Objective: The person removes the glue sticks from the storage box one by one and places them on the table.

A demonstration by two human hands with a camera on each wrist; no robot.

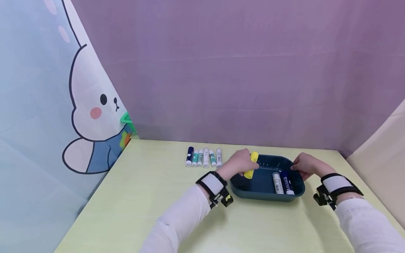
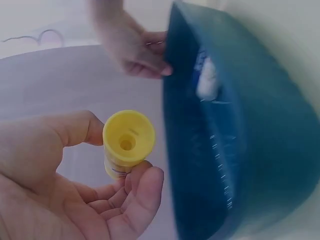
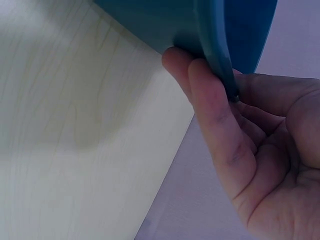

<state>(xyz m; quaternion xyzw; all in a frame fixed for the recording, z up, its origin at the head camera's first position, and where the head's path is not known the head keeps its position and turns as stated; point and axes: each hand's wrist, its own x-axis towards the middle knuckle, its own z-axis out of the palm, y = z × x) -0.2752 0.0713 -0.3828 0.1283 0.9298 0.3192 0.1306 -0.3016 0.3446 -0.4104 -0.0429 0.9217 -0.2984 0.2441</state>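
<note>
My left hand (image 1: pixel 241 162) holds a yellow glue stick (image 1: pixel 251 165) between thumb and fingers, over the left end of a dark teal tray (image 1: pixel 253 195). In the left wrist view, the hollow round end of the glue stick (image 2: pixel 129 137) faces the camera, beside the tray wall (image 2: pixel 280 115). At the tray's right end, my right hand (image 1: pixel 307 165) pinches the rim, thumb inside and fingers outside, as the right wrist view shows. Inside the tray, toward the right, lie a white glue stick (image 1: pixel 277 183) and a dark blue one (image 1: pixel 287 183) side by side.
Left of the tray, several glue sticks (image 1: pixel 206 157) in white, green and dark blue lie in a row on the pale wooden table (image 1: pixel 142 196). A purple curtain (image 1: pixel 237 70) hangs behind the table, and a cartoon-print cloth (image 1: pixel 34 105) hangs at left.
</note>
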